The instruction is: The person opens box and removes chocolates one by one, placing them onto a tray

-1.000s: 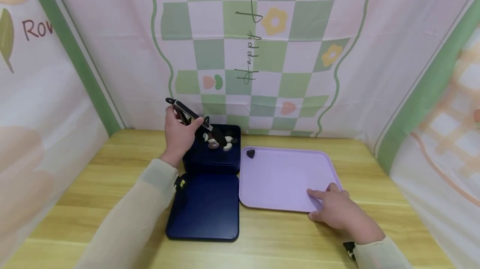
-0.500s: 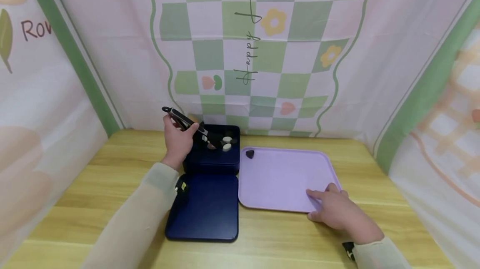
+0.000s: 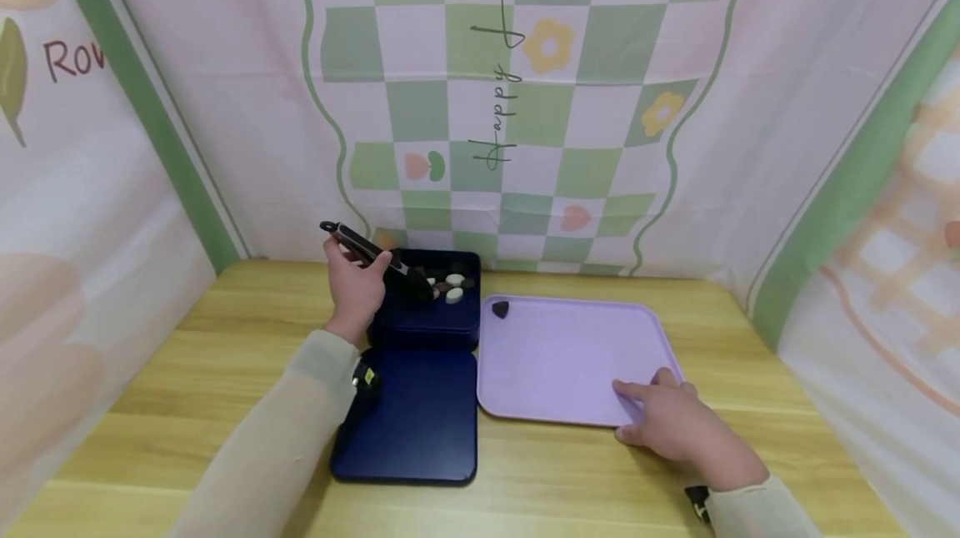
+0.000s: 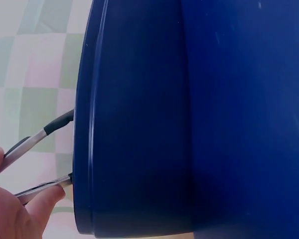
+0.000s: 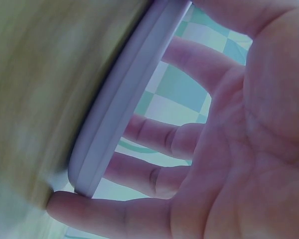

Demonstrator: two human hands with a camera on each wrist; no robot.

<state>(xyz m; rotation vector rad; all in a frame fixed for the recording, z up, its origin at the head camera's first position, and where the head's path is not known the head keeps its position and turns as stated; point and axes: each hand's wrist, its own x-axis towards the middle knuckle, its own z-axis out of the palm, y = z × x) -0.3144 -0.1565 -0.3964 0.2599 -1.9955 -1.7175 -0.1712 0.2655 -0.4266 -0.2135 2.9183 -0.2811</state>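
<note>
Tongs (image 3: 363,245) lower than before; only head view shows pebbles (image 3: 454,295).

I record the place as a small curtained booth; whether it stands within a home or a studio I cannot establish. Grounds: a wood-grain surface (image 3: 585,480); directly behind the surface, a back cloth (image 3: 480,37) printed with green checks, flowers and script lettering; along the surface's left, a side cloth (image 3: 75,188) with a green band; along its right, a checked cloth (image 3: 892,246).
</note>
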